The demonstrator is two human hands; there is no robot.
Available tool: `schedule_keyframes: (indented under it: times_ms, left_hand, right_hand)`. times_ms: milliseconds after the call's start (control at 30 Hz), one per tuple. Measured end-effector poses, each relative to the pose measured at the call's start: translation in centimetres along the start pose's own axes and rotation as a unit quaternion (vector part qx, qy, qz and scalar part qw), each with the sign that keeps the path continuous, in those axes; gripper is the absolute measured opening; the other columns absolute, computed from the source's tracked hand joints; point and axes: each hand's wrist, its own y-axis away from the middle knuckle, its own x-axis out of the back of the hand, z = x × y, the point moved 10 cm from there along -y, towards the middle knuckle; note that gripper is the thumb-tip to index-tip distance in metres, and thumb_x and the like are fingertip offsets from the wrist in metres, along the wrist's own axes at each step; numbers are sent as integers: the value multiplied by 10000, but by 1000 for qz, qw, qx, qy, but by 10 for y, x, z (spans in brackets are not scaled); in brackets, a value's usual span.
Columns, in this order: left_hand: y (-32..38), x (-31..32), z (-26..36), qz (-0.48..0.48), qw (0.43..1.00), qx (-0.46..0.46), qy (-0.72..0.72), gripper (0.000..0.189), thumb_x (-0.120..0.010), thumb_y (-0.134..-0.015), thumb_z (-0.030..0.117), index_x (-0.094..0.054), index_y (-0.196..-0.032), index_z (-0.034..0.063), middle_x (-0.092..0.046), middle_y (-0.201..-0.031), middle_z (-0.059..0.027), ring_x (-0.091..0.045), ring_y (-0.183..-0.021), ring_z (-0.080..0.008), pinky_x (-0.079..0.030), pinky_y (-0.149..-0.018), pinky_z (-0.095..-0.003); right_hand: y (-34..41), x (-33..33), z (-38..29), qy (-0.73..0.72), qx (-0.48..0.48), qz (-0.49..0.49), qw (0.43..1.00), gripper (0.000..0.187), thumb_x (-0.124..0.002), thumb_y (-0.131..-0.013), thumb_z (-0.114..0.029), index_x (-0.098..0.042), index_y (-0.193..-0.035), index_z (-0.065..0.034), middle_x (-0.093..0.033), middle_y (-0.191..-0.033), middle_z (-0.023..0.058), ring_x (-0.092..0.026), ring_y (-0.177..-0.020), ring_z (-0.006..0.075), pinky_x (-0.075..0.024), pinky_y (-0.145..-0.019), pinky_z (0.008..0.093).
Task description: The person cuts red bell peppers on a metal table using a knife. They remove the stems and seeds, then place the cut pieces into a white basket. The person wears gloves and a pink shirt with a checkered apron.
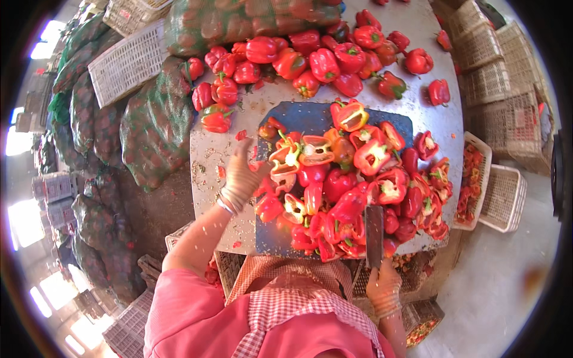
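Observation:
A blue cutting board [295, 114] lies on the metal table, heaped with red bell peppers, many cut in half with pale cores and seeds showing. My right hand [385, 284], at the table's near edge, grips the handle of a broad-bladed knife [374, 237]; its blade points away from me beside the heap. My left hand [244, 172], fingers spread, is at the heap's left side near a halved pepper [285, 160]; I see nothing held in it. Whole bell peppers [324, 65] lie in a band across the far part of the table.
Green mesh sacks of peppers [156, 129] stand left, with a white plastic crate [127, 62] on them. Another mesh sack [250, 20] lies at the table's far side. Stacked crates [501, 85] stand right, near a crate of cut peppers [485, 179] and an adjoining crate [503, 197].

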Motion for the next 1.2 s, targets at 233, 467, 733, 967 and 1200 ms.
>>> schedule_keyframes:
  times_ms: [233,467,733,967,1200]
  left_hand:
    - [-101,69,-105,1,919,34,-394,796,-810,-679,220,-418,-1364,116,-400,-1448,-115,-396,-1315,-389,-359,-1089,-467]
    - [-137,34,-139,-207,883,146,-396,974,-863,-571,311,-398,-1406,123,-396,-1439,-180,-431,-1311,-365,-427,-1052,-440]
    - [-106,31,-171,-209,885,268,-318,930,-900,-472,445,-546,-1241,58,-567,-1250,-201,-518,-1240,-307,-454,-999,-394]
    - [-53,2,-125,-72,977,193,-57,919,-926,-451,375,-538,-1216,44,-637,-1091,-187,-626,-1023,-318,-515,-899,-392]
    - [-31,-23,91,-21,999,-25,19,861,-912,-488,324,-518,-1191,22,-556,-1113,-211,-551,-1045,-374,-468,-932,-436]
  right_hand:
    - [5,-13,-21,-18,13,31,999,178,-597,-820,-108,-486,-889,14,-542,-645,241,-571,-593,443,-421,-513,493]
    - [-18,-41,-34,-87,48,19,995,218,-601,-812,-119,-503,-933,32,-555,-677,227,-539,-553,423,-428,-519,477]
    - [-23,-42,-39,-115,1,-1,993,202,-605,-842,-133,-543,-997,-21,-623,-799,238,-623,-723,441,-478,-604,468]
    - [-18,-8,-70,-190,54,13,980,157,-595,-845,-79,-542,-975,-10,-622,-801,244,-617,-736,453,-483,-605,458]
    - [-2,122,-95,-257,86,206,940,159,-573,-871,-46,-549,-1016,15,-595,-724,141,-568,-554,257,-442,-520,355]
